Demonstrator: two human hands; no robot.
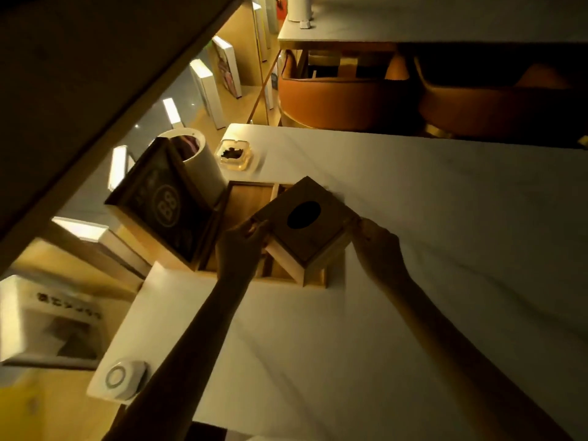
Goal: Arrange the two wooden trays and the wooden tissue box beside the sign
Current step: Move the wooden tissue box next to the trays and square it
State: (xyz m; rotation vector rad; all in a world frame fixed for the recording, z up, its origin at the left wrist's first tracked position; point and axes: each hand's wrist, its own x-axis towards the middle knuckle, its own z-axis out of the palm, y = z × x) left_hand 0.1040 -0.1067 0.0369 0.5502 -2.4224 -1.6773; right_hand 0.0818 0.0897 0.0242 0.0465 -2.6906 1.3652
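Lower left of the frame: a small round white device (pixel 122 378) lies at the corner of the pale table (pixel 413 249).

Centre of the frame: both forearms reach up from the bottom edge to the wooden tissue box (pixel 305 230). The left hand (pixel 241 249) grips the box's left corner; its fingers (pixel 257 229) are curled and close together against the wood. The right hand (pixel 375 243) holds the opposite corner, fingertips pressed to the box's right edge. How far the right fingers are spread cannot be told, as the hand is in shadow. The box is tilted, held between the two hands, and has a dark oval opening in its top face. What is inside the opening cannot be seen.

Directly under and behind the box: two wooden trays (pixel 251 198) lie side by side, touching along one wall. The visible floor of the left tray is bare wood; the right tray is mostly covered by the box.

Left of the trays: a dark framed sign (pixel 162 202) stands tilted, just beside the left tray.

Behind the sign: a white cylindrical bin (pixel 203 167) stands, with something dark inside.

Further up: a clear glass ashtray (pixel 234 154) holds dark residue.
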